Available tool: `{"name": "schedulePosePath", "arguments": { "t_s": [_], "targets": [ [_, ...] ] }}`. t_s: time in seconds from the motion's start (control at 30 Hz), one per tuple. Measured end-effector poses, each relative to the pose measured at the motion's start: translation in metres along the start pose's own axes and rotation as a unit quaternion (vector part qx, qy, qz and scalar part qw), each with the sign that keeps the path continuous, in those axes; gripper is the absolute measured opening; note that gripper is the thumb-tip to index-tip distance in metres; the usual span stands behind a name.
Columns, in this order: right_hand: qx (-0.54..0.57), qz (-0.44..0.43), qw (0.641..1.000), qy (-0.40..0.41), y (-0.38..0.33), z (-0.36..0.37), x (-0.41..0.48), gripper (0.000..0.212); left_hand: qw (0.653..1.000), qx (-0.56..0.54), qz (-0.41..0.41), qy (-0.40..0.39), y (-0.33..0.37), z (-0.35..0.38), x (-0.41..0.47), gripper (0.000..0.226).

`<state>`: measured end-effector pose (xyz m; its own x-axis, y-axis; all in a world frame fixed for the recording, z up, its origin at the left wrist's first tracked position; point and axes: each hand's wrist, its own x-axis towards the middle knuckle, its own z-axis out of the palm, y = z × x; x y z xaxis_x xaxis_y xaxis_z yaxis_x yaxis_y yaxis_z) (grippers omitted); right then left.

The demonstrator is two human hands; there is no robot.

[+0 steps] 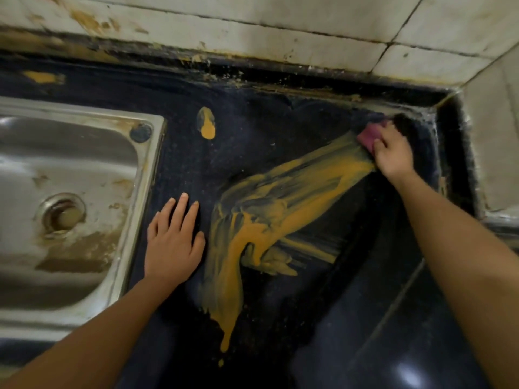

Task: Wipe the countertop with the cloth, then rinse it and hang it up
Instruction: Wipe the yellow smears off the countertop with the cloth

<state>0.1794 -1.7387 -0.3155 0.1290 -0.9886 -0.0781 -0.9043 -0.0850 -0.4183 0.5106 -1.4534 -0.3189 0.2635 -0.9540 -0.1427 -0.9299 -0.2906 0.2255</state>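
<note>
One sink (84, 109), brown residue (73, 248) inside; right hand (393, 155) grips cloth (369, 134).

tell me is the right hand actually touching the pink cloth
Touching. The head view shows the right hand with its fingers curled over the pink cloth, holding it down on the countertop.

No writing, label, brand or number could be read anywhere in the view. The dark bench (252, 141), the steel sink (84, 109) at its left edge, the wall tiles (309, 32) along its far edge and the cloth (370, 135) showed no legible marks.
</note>
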Motion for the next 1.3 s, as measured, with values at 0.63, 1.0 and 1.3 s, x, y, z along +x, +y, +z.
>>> {"name": "schedulePosePath", "arguments": {
  "t_s": [0.63,1.0,1.3],
  "targets": [
    [0.029,-0.067,0.994,-0.083,-0.097,0.062,-0.273,0.052,0.971,-0.232,-0.002,0.050,-0.051,-0.047,-0.028,0.042],
    [0.046,-0.099,0.989,-0.103,-0.137,0.087,-0.376,0.051,0.980,-0.195,-0.007,0.046,-0.107,-0.044,-0.077,0.041],
    [0.028,-0.227,0.961,-0.159,-0.171,0.103,-0.455,0.042,0.976,-0.210,0.044,0.044,-0.079,-0.042,-0.090,0.042]
  ]
}}
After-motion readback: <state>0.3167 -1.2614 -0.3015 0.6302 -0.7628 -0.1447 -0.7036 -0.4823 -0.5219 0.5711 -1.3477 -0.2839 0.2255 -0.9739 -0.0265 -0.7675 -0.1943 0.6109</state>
